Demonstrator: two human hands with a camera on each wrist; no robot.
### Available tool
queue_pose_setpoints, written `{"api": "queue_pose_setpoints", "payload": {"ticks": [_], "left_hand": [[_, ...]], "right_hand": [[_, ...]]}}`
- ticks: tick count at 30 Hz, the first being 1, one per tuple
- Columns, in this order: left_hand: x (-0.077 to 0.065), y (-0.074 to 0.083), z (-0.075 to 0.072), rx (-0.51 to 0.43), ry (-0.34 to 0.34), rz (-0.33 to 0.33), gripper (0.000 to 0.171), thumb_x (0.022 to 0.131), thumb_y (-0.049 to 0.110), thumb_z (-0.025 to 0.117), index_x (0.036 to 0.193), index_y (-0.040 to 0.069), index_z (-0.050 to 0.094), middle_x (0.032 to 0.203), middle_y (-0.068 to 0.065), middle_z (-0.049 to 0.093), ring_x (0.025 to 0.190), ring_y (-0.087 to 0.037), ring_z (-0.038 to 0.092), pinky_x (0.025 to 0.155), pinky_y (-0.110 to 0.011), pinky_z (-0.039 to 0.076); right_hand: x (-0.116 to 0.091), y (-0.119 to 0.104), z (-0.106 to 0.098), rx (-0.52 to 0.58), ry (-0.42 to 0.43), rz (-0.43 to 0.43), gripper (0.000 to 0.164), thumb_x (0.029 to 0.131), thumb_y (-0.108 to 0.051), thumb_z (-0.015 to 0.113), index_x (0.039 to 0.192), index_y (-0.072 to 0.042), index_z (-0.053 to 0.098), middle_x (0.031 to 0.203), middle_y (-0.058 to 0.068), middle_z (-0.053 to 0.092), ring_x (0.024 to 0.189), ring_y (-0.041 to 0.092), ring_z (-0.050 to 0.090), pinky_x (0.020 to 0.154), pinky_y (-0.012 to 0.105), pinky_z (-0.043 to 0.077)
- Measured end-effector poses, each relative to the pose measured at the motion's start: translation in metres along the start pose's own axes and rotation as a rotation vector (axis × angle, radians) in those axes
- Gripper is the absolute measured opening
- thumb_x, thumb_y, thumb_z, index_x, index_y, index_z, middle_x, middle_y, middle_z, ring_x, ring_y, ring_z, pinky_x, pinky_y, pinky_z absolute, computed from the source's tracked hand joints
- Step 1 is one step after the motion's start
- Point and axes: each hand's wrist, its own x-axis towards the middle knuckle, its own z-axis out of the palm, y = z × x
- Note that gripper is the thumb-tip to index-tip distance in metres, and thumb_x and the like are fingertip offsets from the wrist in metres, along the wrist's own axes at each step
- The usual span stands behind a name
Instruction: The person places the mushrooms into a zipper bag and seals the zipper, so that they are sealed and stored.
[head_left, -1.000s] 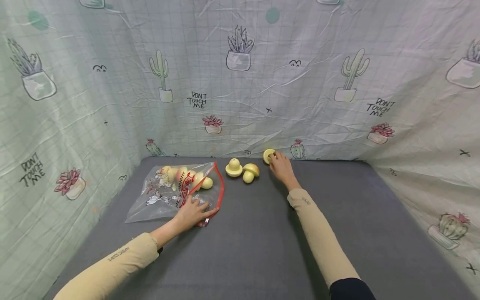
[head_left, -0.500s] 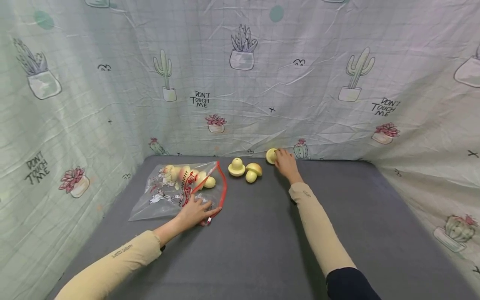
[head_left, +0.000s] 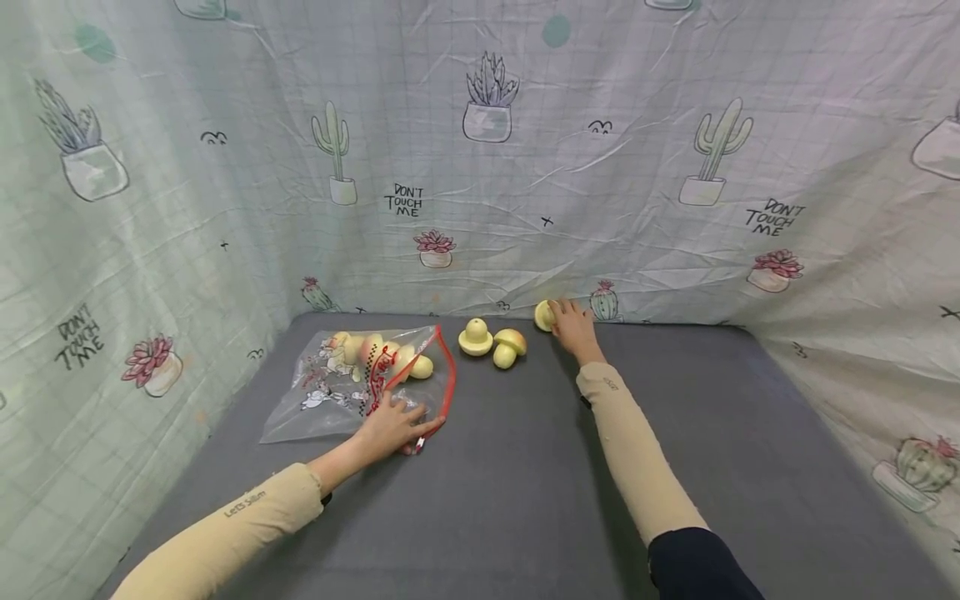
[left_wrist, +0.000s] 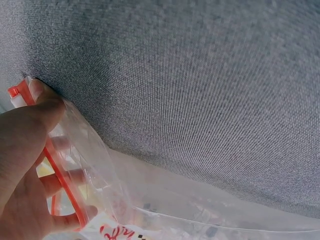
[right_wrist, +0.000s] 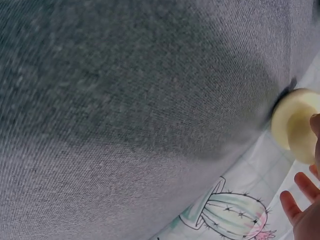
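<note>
A clear zip bag with red edging and printed figures lies on the left, several yellow toy mushrooms inside it. My left hand holds the bag's mouth at its near corner. In the left wrist view the thumb lies on the red zip strip by the slider, other fingers spread and seen through the plastic. At the back, my right hand pinches a pale yellow toy mushroom, stem toward me. The right wrist view shows a fingertip at its stem; part of the grip is out of frame.
Two more toy mushrooms stand between the hands: one with its stem up, the other tipped over with a reddish cap. A cactus-print curtain rises along the back and sides of the grey tabletop.
The view has shifted slightly. My right fingers have moved a little to the right on the mushroom, which has turned slightly. The left hand keeps its hold on the bag.
</note>
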Motion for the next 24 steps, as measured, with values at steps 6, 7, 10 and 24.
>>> {"api": "queue_pose_setpoints", "payload": {"ticks": [6, 7, 10, 24], "left_hand": [[0.001, 0.002, 0.005, -0.015, -0.029, -0.001, 0.065, 0.069, 0.053, 0.052, 0.13, 0.035, 0.043, 0.116, 0.003, 0.056, 0.085, -0.022, 0.058, 0.08, -0.051, 0.044], [0.001, 0.002, 0.006, -0.018, -0.027, 0.0, 0.065, 0.069, 0.053, 0.052, 0.13, 0.035, 0.043, 0.116, 0.003, 0.056, 0.085, -0.022, 0.058, 0.08, -0.051, 0.044], [0.001, 0.001, 0.006, -0.023, -0.008, 0.0, 0.065, 0.067, 0.053, 0.052, 0.129, 0.034, 0.044, 0.114, 0.003, 0.057, 0.084, -0.022, 0.058, 0.08, -0.051, 0.043], [0.002, 0.0, 0.007, -0.003, 0.047, -0.002, 0.066, 0.063, 0.053, 0.055, 0.126, 0.034, 0.047, 0.109, 0.003, 0.057, 0.079, -0.02, 0.057, 0.078, -0.049, 0.043]], "right_hand": [[0.001, -0.006, 0.002, -0.075, -0.061, 0.009, 0.052, 0.089, -0.022, 0.053, 0.136, -0.013, 0.035, 0.133, 0.017, 0.041, 0.122, 0.034, 0.038, 0.09, 0.054, 0.037], [0.001, -0.007, 0.002, -0.087, -0.065, 0.006, 0.051, 0.089, -0.022, 0.052, 0.136, -0.013, 0.035, 0.133, 0.016, 0.041, 0.122, 0.034, 0.038, 0.09, 0.053, 0.037], [0.002, -0.007, 0.004, -0.12, -0.062, -0.001, 0.047, 0.09, -0.021, 0.051, 0.134, -0.013, 0.038, 0.131, 0.015, 0.043, 0.121, 0.033, 0.038, 0.089, 0.051, 0.038], [-0.002, -0.008, 0.013, -0.214, 0.108, -0.079, 0.028, 0.088, -0.015, 0.054, 0.114, -0.008, 0.049, 0.113, 0.015, 0.05, 0.107, 0.03, 0.045, 0.083, 0.047, 0.041]]}}
